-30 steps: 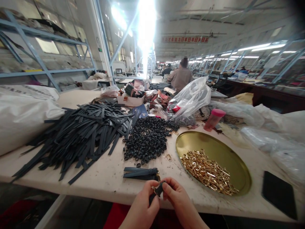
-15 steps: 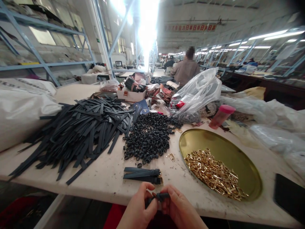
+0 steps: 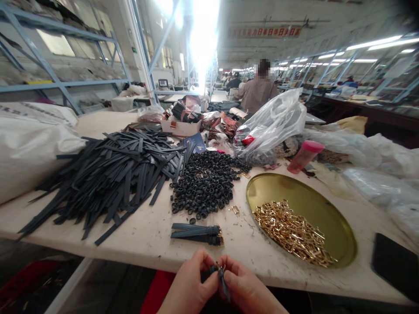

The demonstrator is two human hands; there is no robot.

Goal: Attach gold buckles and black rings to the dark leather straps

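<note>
**Fine Work at Close Quarters**

A dark strap is held between a worker's two hands, just off the near edge of the counter, with a gold fitting glinting at its upper end. The fingers of the left hand and the right hand are drawn together in tight pinches on the piece, leaving barely a gap; the opposed grip appears meant to steady something so small.

Just beyond the hands lie finished-looking straps, their gold ends together at the right, seemingly laid that way to keep them in order. Behind them, black loops are heaped beside a pile of dark strips. To the right, a round golden tray holds gold metal buckles, its rim probably keeping the loose pieces from scattering.

The knuckles hide much of the strap, and how the fitting sits on it cannot be made out. A black flat object at right is hard to identify. A white sack is cut off at left; the contents of a clear plastic bag are unclear.
</note>
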